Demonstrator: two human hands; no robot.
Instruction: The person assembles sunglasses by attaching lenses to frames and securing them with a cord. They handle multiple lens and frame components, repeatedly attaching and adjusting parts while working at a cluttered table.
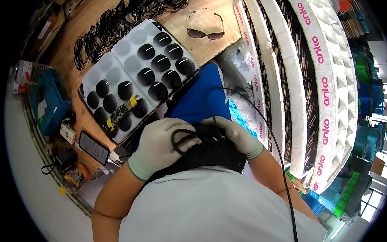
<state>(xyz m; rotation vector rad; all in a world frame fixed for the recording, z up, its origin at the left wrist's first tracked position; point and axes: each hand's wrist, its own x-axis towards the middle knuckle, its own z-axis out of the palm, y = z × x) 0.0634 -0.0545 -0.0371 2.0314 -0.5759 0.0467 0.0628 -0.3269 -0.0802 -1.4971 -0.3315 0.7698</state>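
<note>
At my waist, both my hands wear white gloves with green cuffs. My left hand (162, 143) is closed, its curled fingers at a loop of black cable (175, 141). Across from it, my right hand (236, 135) is bent round part of the same dark bundle, its fingertips partly hidden. Beneath them lies a black waist pouch or cloth (216, 157), too dark to tell which. One length of the cable arcs away on the right and runs down past my arm. Past my hands, dark sunglass lenses (161, 63) lie in rows on white sheets in a tray (136, 132).
On the wooden table (164, 19) sit a pair of sunglasses (205, 34) and a heap of black frames (113, 27). A patterned cutter with yellow ends (123, 112) rests across the lenses. A phone (94, 147) lies at left; padded racks of frames (292, 83) stand at right.
</note>
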